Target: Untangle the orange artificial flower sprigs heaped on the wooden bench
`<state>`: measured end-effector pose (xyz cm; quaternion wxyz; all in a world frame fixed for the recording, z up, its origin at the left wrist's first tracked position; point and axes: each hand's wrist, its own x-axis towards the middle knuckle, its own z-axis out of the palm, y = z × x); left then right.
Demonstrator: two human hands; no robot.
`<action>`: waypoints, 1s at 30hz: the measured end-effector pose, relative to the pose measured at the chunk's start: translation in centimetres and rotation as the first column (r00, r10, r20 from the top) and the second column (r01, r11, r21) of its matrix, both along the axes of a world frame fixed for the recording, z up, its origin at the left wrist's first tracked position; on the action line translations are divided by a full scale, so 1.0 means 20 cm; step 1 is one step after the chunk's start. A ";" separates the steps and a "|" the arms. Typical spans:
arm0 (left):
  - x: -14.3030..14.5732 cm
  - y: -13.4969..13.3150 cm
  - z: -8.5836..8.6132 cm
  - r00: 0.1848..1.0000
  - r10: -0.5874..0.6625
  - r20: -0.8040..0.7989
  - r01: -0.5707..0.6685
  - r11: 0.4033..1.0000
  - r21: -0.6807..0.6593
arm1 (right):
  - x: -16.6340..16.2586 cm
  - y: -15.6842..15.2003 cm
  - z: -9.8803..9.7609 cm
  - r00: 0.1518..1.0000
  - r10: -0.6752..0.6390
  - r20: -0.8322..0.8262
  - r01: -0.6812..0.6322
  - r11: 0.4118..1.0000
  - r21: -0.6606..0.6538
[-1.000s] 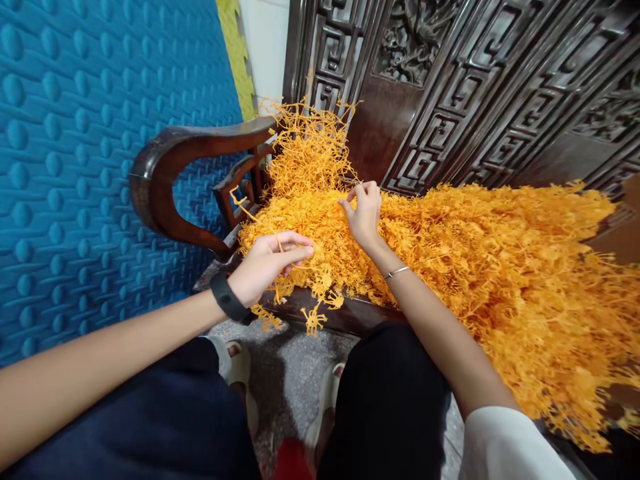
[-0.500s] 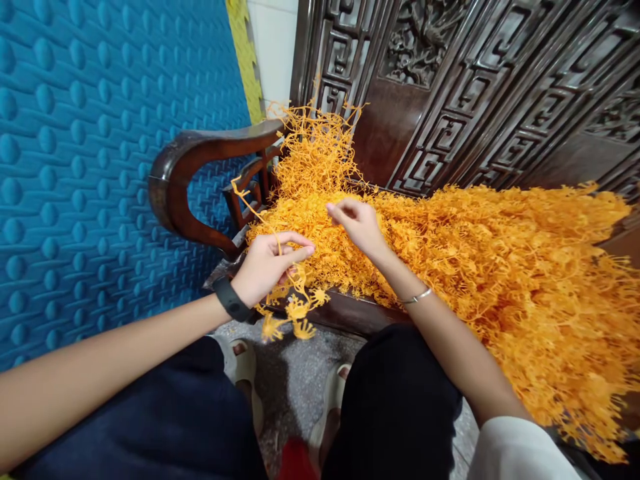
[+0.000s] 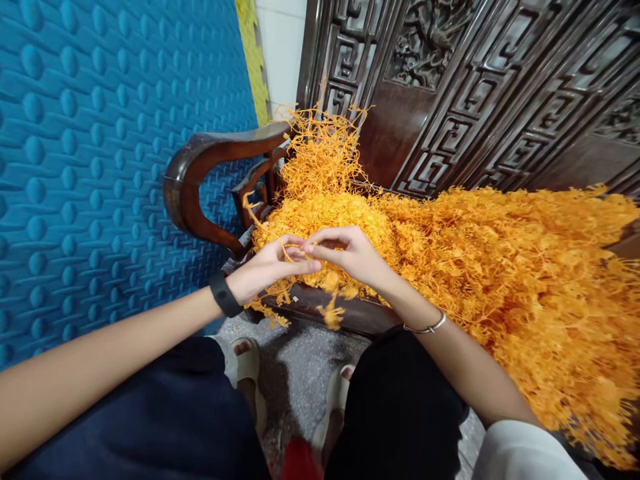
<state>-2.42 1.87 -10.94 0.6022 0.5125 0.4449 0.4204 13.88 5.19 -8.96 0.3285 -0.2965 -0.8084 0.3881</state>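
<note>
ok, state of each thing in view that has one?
Left hand: partly curled, strand across its fingers
Right hand: fingertips at the left hand's; grip unclear
Orange strand: upper end loose
Orange pile: heaped, tangled
Black wristband: worn
Bracelet: worn
Sandals: worn

To my left, eight to eleven o'clock: one blue mat (image 3: pixel 75 167), raised studs throughout, finished at eleven with a yellow toothed strip (image 3: pixel 254 67). Between eleven and twelve, just beside the strip: pale tiles (image 3: pixel 283 53). Before me, one dark wooden bench, comprising: curved armrest (image 3: pixel 177 190), glossy, between nine and ten; tall back (image 3: pixel 390 127), from twelve to three, with plain panels, angular fretwork, and a carved relief (image 3: pixel 433 40) at one; front rail (image 3: pixel 367 317) towards five. Below me, at six: grey speckled floor (image 3: pixel 310 360), partly shadowed. Light: pale highlights on the polished wood.
</note>
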 end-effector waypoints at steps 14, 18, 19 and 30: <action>0.00 0.00 -0.02 0.999 -0.039 -0.030 0.040 0.998 0.047 | 0.01 0.01 0.00 0.989 -0.116 -0.097 0.119 0.992 0.027; 0.03 -0.02 -0.01 0.999 -0.034 -0.017 0.036 0.989 0.140 | 0.00 -0.01 0.01 0.981 -0.135 -0.141 0.130 0.991 -0.043; 0.03 -0.03 0.00 1.000 -0.010 -0.018 0.012 0.990 0.143 | -0.01 -0.01 0.01 0.972 -0.163 -0.171 0.154 0.986 -0.067; 0.07 -0.04 0.02 0.979 0.172 -0.113 -0.148 0.969 0.198 | -0.11 -0.06 -0.06 0.859 -0.294 -0.420 0.158 0.931 -0.328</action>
